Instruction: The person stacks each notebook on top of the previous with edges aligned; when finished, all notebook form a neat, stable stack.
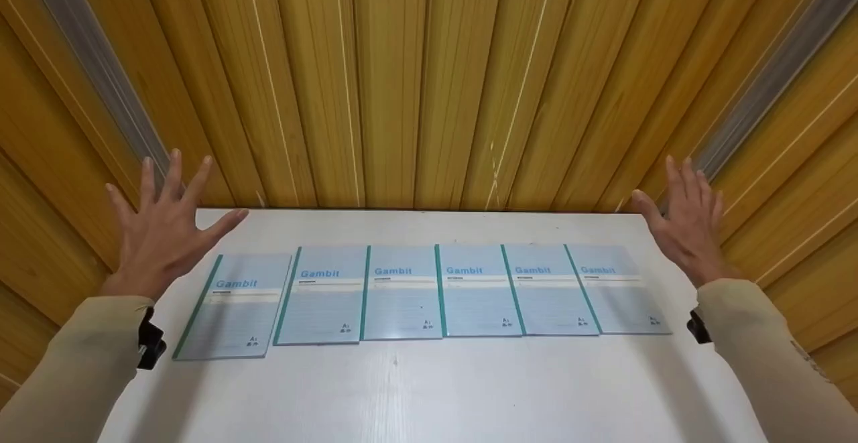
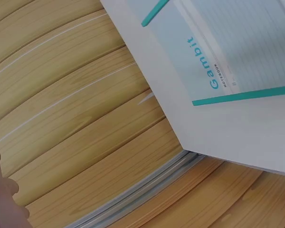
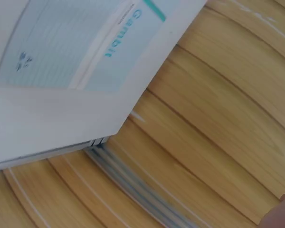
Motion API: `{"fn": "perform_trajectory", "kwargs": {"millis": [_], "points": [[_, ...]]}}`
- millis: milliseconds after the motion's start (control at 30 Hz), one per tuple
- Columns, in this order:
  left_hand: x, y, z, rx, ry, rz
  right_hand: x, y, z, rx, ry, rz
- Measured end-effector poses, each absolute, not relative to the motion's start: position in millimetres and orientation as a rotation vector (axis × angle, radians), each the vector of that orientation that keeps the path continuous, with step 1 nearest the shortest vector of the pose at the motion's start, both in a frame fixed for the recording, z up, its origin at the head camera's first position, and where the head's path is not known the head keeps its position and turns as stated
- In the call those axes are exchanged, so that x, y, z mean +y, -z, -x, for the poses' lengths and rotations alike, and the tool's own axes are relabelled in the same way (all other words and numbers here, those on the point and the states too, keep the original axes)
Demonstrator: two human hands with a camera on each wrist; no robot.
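Note:
Several pale blue notebooks marked "Gambit", with green spines, lie flat in a row across the white table. The leftmost notebook point(image 1: 234, 315) sits slightly nearer the front, with a gap to its neighbour point(image 1: 322, 309). The others lie edge to edge, up to the rightmost notebook point(image 1: 623, 302). My left hand point(image 1: 161, 235) is raised with fingers spread, above and left of the leftmost notebook, holding nothing. On the other side my right hand point(image 1: 687, 225) is held up with straight fingers near the table's far right corner, also holding nothing. Only bits of each hand show in the wrist views.
The white table point(image 1: 415, 389) ends at a wood-patterned panel wall point(image 1: 389, 94) at the back. Grey corner strips point(image 1: 100, 61) run up at left and right, and similar panels stand on both sides. Shadows of the arms fall on the tabletop.

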State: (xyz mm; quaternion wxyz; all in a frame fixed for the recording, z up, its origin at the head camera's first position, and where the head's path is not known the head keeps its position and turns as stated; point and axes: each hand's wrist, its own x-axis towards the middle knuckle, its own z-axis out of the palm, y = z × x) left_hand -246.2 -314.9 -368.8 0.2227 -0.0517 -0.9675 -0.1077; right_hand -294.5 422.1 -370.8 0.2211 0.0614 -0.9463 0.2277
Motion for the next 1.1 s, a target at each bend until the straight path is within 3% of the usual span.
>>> {"fn": "perform_trajectory", "kwargs": {"millis": [633,1100], "points": [[-275,364,241,-2.446,0.598,0.274,370,350,284,-2.590,-1.173,-0.289],[-245,388,240,-2.370,0.948,0.209,320,368,285,-2.476,-1.442,-0.359]]}}
